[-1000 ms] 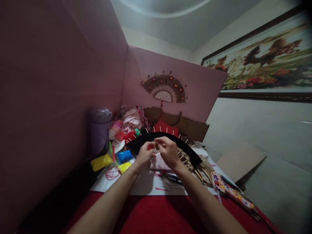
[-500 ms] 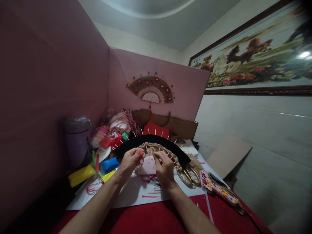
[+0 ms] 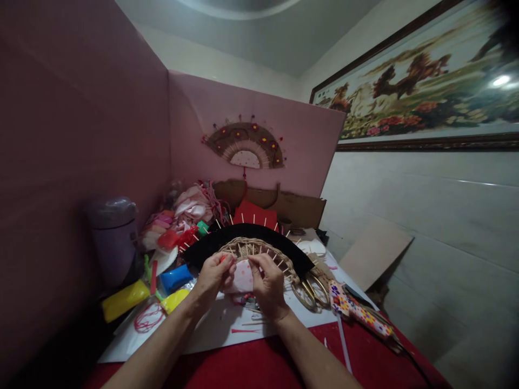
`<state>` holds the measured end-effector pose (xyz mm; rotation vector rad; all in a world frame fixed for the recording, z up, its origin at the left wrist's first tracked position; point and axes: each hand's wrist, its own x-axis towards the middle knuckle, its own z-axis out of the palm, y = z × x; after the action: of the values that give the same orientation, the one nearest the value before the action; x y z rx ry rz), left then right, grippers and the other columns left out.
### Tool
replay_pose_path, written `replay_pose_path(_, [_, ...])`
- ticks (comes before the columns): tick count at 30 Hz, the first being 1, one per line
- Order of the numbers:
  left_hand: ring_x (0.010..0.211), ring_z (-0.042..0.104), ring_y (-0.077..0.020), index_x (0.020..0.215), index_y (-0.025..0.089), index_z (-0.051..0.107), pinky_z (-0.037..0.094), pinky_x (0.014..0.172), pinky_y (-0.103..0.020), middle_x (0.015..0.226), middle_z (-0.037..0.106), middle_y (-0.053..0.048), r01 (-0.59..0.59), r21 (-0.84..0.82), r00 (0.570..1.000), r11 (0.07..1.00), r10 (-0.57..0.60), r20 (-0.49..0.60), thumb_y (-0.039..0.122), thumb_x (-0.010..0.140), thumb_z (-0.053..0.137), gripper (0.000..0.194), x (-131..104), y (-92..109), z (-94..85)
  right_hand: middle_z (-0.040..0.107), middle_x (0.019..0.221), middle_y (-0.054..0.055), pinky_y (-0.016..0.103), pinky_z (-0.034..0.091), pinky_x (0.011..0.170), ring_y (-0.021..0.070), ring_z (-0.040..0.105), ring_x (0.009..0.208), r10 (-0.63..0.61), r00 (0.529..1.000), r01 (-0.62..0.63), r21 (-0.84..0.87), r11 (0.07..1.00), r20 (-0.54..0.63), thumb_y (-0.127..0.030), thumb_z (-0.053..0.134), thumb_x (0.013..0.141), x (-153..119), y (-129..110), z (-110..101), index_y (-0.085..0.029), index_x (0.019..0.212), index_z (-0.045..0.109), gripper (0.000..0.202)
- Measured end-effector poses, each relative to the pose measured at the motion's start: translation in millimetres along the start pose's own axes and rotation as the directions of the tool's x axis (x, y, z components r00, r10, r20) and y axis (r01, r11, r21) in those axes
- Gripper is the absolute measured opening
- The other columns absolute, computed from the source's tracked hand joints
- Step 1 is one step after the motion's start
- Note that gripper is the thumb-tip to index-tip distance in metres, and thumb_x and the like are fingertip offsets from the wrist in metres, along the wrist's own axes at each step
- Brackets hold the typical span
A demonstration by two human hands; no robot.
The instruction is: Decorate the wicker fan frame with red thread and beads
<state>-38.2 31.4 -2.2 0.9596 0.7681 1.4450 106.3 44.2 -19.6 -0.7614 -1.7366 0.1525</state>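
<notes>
A fan-shaped craft piece lies before me, with a black curved band (image 3: 251, 232), pale sticks and a braided tan cord arc (image 3: 279, 256). At its base sits a white half-round piece with pink dots (image 3: 239, 280). My left hand (image 3: 213, 276) is closed in a pinch on a small red lump (image 3: 223, 259), over the left side of the fan's base. My right hand (image 3: 268, 283) has its thumb and fingertips pressed together at the upper edge of the dotted piece. Whatever is between those fingertips is too small to make out.
Gold-handled scissors (image 3: 311, 293) and a flower-patterned glue gun (image 3: 360, 314) lie at right. Yellow (image 3: 125, 300) and blue (image 3: 175, 278) packets, pink thread (image 3: 149, 317) and a lidded purple bottle (image 3: 115, 237) are at left. A decorated fan (image 3: 239, 141) hangs on the pink panel behind.
The view has shifted slightly, moving the scene a little to the left. Both hands stay pinched over the fan's base, and the left still has the red lump.
</notes>
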Motion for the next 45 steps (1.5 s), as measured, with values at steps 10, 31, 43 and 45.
replay_pose_path(10, [0.063,0.063,-0.0120,0.091,0.010,0.069,0.046,0.056,-0.020,0.087,0.072,-0.012,0.081,-0.090,0.997,0.993,-0.081,-0.003,0.026,0.056,0.084,0.042,-6.8,9.5,7.2,0.064,0.086,0.007,0.032,0.047,0.074,0.0192,0.060,0.081,0.032,0.995,-0.030,0.021,0.999,-0.092,-0.016,0.047,0.090,1.8,-12.3,-1.6,-0.019,0.092,0.064,0.017])
replay_pose_path(31, [0.061,0.065,-0.0128,0.091,0.013,0.069,0.052,0.059,-0.022,0.079,0.073,-0.007,0.048,-0.080,0.993,0.996,-0.057,-0.105,0.023,0.046,0.088,0.050,-3.0,4.5,3.8,0.064,0.083,0.006,0.030,0.048,0.070,0.0183,0.061,0.078,0.100,0.984,-0.098,0.017,0.995,-0.146,-0.018,0.048,0.090,6.0,-12.7,-8.0,-0.019,0.090,0.065,0.016])
replay_pose_path(43, [0.055,0.064,-0.0126,0.086,0.009,0.070,0.051,0.050,-0.020,0.073,0.073,-0.008,0.052,-0.081,0.996,0.995,-0.057,-0.064,0.033,0.051,0.086,0.046,-3.9,6.3,5.9,0.066,0.089,0.006,0.032,0.048,0.076,0.0182,0.062,0.084,0.048,0.999,-0.048,0.054,0.997,-0.011,-0.014,0.049,0.089,3.2,-14.9,-4.9,-0.020,0.093,0.065,0.017])
replay_pose_path(45, [0.057,0.065,-0.0138,0.088,0.009,0.070,0.052,0.052,-0.022,0.076,0.073,-0.010,0.066,-0.107,0.995,0.992,-0.074,-0.068,0.035,0.050,0.086,0.049,-4.3,7.2,6.3,0.066,0.089,0.006,0.032,0.048,0.076,0.0184,0.061,0.084,0.051,0.999,-0.051,0.051,0.997,-0.007,-0.015,0.049,0.090,3.5,-15.5,-5.2,-0.020,0.093,0.066,0.018])
